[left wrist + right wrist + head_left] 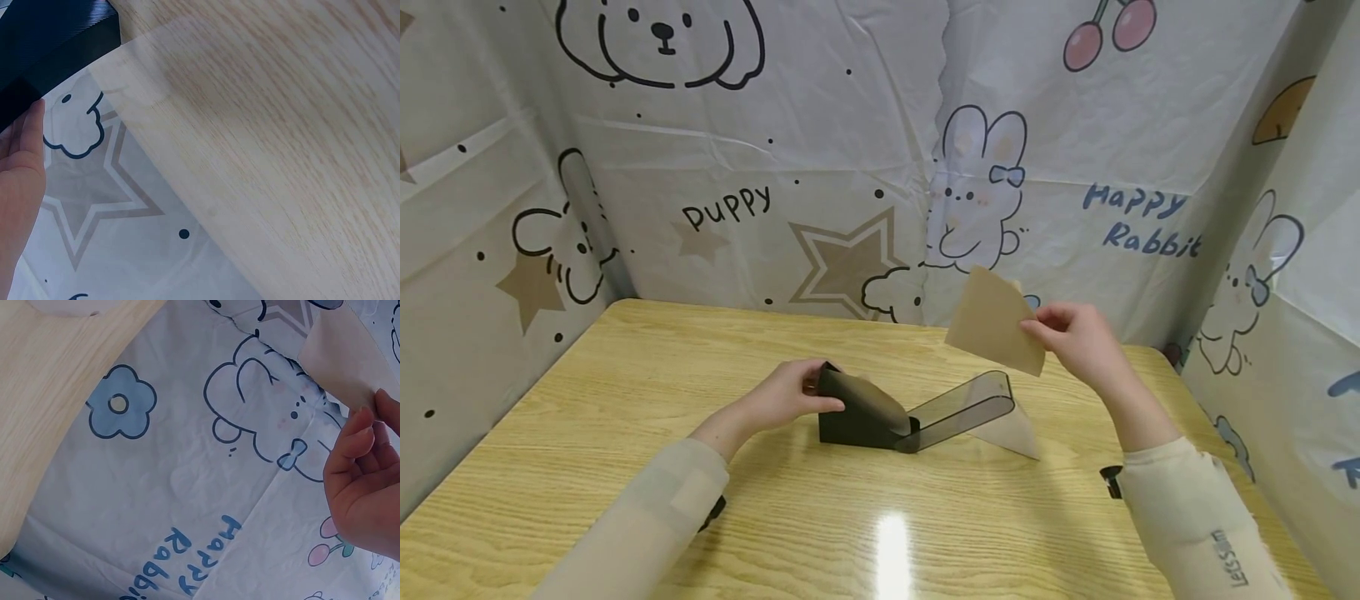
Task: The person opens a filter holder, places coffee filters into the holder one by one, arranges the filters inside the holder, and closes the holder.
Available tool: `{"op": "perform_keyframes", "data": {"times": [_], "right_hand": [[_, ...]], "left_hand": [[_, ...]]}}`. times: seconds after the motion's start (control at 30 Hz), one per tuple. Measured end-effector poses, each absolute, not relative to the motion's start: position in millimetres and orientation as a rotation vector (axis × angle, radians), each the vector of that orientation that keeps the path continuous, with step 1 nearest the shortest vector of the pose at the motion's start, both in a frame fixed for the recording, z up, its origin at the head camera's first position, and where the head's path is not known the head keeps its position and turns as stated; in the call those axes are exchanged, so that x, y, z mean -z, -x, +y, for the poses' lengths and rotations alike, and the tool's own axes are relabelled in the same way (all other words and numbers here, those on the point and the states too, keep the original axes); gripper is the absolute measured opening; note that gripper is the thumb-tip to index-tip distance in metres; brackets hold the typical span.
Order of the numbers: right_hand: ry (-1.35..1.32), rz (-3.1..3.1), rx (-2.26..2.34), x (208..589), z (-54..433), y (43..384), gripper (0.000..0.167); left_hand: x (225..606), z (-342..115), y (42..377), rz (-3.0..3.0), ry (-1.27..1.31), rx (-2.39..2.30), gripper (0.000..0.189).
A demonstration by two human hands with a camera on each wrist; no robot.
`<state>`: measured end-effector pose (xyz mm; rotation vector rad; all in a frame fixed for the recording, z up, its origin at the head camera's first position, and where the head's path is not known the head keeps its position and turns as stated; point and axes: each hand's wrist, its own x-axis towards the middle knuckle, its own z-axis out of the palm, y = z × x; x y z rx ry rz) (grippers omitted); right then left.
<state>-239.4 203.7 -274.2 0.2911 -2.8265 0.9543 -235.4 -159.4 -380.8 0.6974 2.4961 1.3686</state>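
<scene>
In the head view, my left hand grips the rear end of a black filter holder standing on the table. Its smoky see-through lid is swung open to the right, and a brownish stack shows inside. My right hand pinches a brown paper coffee filter by its right edge, held in the air above the lid. A pale paper piece lies on the table, partly behind the lid. The left wrist view has the holder's ribbed black side with fingers against it; the filter appears in the right wrist view.
The wood-grain table carries the holder near its middle. A white printed cloth hangs behind it and along both sides. Small black devices stick out at the left sleeve and the right sleeve.
</scene>
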Motion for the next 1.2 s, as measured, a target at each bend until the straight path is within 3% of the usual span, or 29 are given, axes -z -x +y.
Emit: {"op": "perform_keyframes", "data": {"times": [1.2], "right_hand": [[-0.459, -2.804, -1.03, 266.3, 159.7, 225.1, 0.017]], "left_hand": [[380.3, -158.9, 234.4, 2.486, -0.672, -1.373, 0.038]]}}
